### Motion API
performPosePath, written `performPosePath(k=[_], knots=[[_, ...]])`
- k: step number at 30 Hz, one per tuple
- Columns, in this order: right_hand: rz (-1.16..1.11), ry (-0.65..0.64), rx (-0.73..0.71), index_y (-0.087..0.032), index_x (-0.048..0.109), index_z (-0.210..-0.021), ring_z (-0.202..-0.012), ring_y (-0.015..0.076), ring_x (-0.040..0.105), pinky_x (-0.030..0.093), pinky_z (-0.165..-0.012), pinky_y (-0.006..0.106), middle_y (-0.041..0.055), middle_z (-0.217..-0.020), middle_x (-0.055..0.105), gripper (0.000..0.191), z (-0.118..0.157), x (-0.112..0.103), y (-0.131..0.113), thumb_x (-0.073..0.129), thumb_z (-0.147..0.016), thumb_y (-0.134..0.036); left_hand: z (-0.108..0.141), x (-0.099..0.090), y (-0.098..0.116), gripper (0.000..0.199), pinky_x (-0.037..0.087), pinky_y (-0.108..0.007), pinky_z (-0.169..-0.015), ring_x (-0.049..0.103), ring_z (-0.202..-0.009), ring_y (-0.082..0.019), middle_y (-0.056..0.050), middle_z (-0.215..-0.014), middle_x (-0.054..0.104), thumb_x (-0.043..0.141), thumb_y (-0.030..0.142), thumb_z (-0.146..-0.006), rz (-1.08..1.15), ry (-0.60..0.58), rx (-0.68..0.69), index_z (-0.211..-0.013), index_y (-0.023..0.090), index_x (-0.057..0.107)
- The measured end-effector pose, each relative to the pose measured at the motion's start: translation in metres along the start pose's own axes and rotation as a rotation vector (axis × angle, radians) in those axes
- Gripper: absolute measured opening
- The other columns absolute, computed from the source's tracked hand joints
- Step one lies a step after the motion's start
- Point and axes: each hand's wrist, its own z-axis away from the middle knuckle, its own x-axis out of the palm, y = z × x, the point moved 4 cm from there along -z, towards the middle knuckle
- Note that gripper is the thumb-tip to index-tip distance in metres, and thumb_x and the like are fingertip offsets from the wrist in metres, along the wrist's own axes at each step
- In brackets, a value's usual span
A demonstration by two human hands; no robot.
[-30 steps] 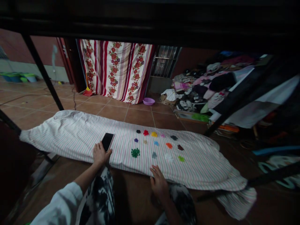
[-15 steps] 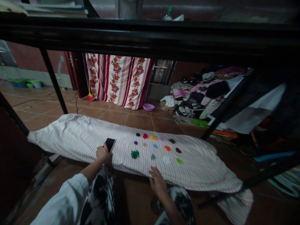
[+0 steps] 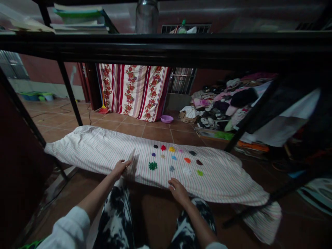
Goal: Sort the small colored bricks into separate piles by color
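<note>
My left hand (image 3: pixel 121 167) is closed on a phone (image 3: pixel 131 157), held on its edge over the striped cloth (image 3: pixel 98 147), so only its thin side shows. Resting at the cloth's near edge, my right hand (image 3: pixel 178 190) holds nothing, fingers loosely apart. Several small piles of coloured pieces, too small to name, lie on the cloth beyond it. The largest is a dark green pile (image 3: pixel 153 166); nearest my right hand are a grey pile (image 3: pixel 172 168) and a white pile (image 3: pixel 186 171). Red (image 3: pixel 163 148), yellow (image 3: pixel 172 149) and orange (image 3: pixel 187 160) piles lie farther back.
A black metal frame bar (image 3: pixel 166 48) crosses above the cloth, with books (image 3: pixel 80 20) and a glass jar (image 3: pixel 147 17) over it. Beyond stand a floral curtain (image 3: pixel 135 91), a purple basin (image 3: pixel 166 119) and a heap of clothes (image 3: pixel 220 103) on the tiled floor.
My left hand has turned the phone from lying nearly flat, dark screen showing, up onto its edge. My right hand has shifted slightly right. The view has tilted up a little.
</note>
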Motion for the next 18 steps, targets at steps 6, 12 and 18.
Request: performPosePath(k=[6,12,18], knots=[[-0.678,0.038,0.221,-0.015,0.062,-0.120,-0.117,0.0267,0.061,0.046,-0.104,0.043,0.0149,-0.120,0.066,0.058,0.004,0.000,-0.024,0.057,-0.079,-0.057,0.059,0.059,0.019,0.054,0.050,-0.027,-0.071,0.063,-0.078,-0.014,-0.007,-0.097,0.065,0.065,0.048,-0.080,0.582,-0.304,-0.073,-0.122,0.017,0.050],[-1.279,0.058,0.496,-0.028,0.028,-0.149,-0.113,0.0244,0.064,0.051,-0.098,0.042,0.0119,-0.139,0.054,0.085,0.022,-0.001,-0.055,0.049,-0.081,-0.073,0.115,0.102,0.037,0.071,0.044,-0.026,-0.070,0.058,-0.075,-0.014,-0.004,-0.085,0.061,0.081,0.044,-0.059,0.714,-0.438,-0.035,-0.117,0.015,0.052],[-1.503,0.125,0.674,-0.030,0.038,-0.143,-0.099,0.0245,0.069,0.057,-0.088,0.041,0.0055,-0.114,0.068,0.073,0.038,0.000,-0.066,0.058,-0.081,-0.064,0.151,0.125,0.022,0.060,0.046,-0.032,-0.084,0.060,-0.097,-0.024,-0.010,-0.105,0.064,0.073,0.030,-0.058,0.386,-0.512,0.107,-0.114,0.017,0.055]])
